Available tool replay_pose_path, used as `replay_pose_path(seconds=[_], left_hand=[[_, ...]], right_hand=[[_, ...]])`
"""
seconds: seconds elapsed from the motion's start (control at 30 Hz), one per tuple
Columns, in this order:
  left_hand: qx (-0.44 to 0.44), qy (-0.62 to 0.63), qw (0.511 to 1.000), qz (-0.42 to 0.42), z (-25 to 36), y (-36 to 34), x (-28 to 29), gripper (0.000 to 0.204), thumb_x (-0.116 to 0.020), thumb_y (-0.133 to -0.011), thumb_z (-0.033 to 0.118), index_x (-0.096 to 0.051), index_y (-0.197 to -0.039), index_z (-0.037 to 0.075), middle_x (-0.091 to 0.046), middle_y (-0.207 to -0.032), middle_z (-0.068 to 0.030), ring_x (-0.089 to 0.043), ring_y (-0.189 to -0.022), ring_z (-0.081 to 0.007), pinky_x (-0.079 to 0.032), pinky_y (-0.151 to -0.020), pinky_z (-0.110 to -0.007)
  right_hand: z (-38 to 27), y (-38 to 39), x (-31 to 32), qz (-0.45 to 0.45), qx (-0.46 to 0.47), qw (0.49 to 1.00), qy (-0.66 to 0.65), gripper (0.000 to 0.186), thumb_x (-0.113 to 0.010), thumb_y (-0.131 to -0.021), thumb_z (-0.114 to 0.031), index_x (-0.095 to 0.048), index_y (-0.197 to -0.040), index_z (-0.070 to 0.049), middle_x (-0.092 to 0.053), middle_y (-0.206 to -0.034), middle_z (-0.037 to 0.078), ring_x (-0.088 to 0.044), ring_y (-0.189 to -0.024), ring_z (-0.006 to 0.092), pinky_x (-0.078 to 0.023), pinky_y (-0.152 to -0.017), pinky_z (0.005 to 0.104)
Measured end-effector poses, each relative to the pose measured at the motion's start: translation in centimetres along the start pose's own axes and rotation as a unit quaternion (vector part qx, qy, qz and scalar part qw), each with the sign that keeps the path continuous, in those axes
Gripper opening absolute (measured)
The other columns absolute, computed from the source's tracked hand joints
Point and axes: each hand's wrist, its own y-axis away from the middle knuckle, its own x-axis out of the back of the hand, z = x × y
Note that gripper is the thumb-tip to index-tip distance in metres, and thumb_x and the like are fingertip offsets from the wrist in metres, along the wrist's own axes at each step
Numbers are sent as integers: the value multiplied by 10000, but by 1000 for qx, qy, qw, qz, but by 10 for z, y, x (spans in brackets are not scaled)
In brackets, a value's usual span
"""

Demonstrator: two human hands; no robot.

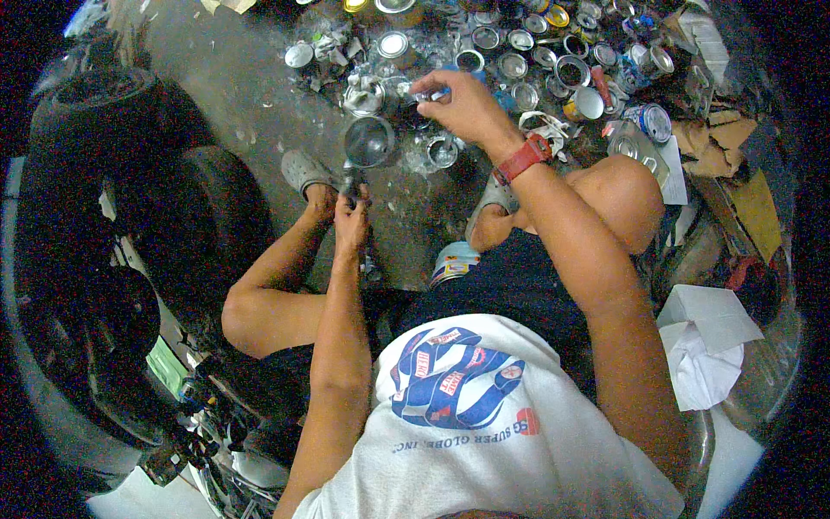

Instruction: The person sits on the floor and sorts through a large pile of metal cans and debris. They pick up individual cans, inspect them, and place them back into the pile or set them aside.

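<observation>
My left hand [352, 218] is closed round the dark handle of what looks like a spray gun [350, 183]. A round, see-through grey cup [369, 143] sits at the tool's far end, open side up. My right hand [465, 104], with a red watch [524, 159] on the wrist, is held over the paint cans, thumb and forefinger curled toward each other. Something small and bluish shows at its fingertips, too blurred to name. Just below that hand stands a small open can [442, 152]. A can with whitish, paint-smeared contents [364, 97] is beyond the cup.
Many open paint cans [513, 66] crowd the floor ahead and to the right. Dark tyres [95, 112] stand at left. Torn cardboard [713, 138] and a white box [705, 316] lie at right. A pale can [454, 262] stands between my legs.
</observation>
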Motion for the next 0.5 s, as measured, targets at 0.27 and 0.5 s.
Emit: replay_pose_path(seconds=[0.27, 0.5], left_hand=[[-106, 16, 994, -21, 42, -13, 36, 578, -409, -1113, 515, -582, -1294, -7, -673, -1016, -108, -606, -860, -205, -502, -786, -355], [-125, 82, 983, 104, 75, 0, 18, 407, -472, -1099, 396, -588, -1186, 16, -650, -969, -85, -595, -769, -188, -509, -705, -335]], right_hand=[[-4, 6, -28, -38, 66, 995, -69, 288, -838, -826, -142, -763, -1095, -71, -771, -1053, 121, -744, -965, 247, -585, -885, 371], [-24, 11, -26, -16, 88, 991, -102, 296, -858, -815, -148, -772, -1092, -90, -780, -1022, 95, -749, -923, 215, -586, -865, 352]])
